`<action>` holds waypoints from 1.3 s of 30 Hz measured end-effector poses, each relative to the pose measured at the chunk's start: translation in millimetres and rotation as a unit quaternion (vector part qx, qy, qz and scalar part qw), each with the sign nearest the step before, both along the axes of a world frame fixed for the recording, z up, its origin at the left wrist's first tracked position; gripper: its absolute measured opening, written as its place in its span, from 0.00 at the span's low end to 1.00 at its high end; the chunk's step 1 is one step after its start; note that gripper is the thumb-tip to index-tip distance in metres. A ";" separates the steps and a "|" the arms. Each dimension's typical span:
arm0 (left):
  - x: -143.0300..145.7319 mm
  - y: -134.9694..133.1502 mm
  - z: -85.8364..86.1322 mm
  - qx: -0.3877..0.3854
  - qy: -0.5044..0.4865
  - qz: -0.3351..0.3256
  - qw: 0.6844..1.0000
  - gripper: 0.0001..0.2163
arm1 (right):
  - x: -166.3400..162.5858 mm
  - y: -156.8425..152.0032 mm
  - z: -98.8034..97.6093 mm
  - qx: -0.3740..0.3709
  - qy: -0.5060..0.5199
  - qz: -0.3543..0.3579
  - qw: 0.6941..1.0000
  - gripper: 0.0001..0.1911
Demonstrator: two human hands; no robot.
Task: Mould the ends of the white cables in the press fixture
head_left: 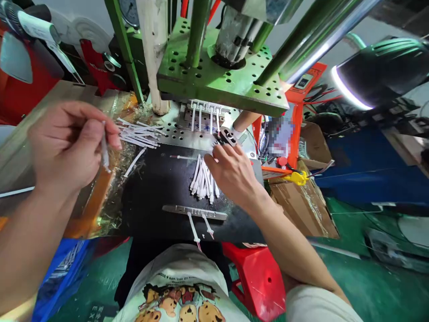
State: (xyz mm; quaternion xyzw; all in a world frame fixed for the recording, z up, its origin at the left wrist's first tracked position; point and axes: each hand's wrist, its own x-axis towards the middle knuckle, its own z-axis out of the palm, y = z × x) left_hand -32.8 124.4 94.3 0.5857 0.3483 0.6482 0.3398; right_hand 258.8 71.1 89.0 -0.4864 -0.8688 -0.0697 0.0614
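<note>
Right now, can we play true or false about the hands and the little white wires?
1. The left hand pinches one thin white wire. True.
2. The right hand rests on the red stool. False: it reaches over the bundle of white wires lying on the black mat.
3. The metal strip at the front of the mat has two white wires hanging from it. True.
4. The press plate with holes, above the hands, is blue. False: it is green.
</note>
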 end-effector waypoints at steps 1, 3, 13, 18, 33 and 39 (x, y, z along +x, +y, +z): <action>1.6 -4.9 -2.9 -0.021 -0.020 0.002 1.000 0.08 | 11.2 -17.6 -5.9 -0.024 0.044 -0.008 0.999 0.12; 5.4 -14.3 -14.1 -0.059 -0.041 0.006 0.997 0.12 | 27.1 -54.3 -24.8 -0.068 0.171 -0.031 0.982 0.08; 31.7 -79.4 -64.4 -0.023 0.311 -0.072 0.947 0.05 | 16.7 -139.6 -87.5 -0.064 0.386 -0.076 0.917 0.05; 41.5 -105.5 -73.7 0.052 0.380 -0.200 0.902 0.10 | 17.9 -135.9 -87.1 -0.045 0.312 -0.036 0.948 0.08; 57.5 -106.8 -80.7 0.151 0.478 -0.212 0.839 0.06 | 23.3 -140.6 -96.4 -0.073 0.368 -0.081 0.923 0.16; 56.2 -107.2 -73.1 0.113 0.487 -0.243 0.831 0.07 | 55.0 -104.1 -62.3 -0.161 0.325 -0.005 0.932 0.13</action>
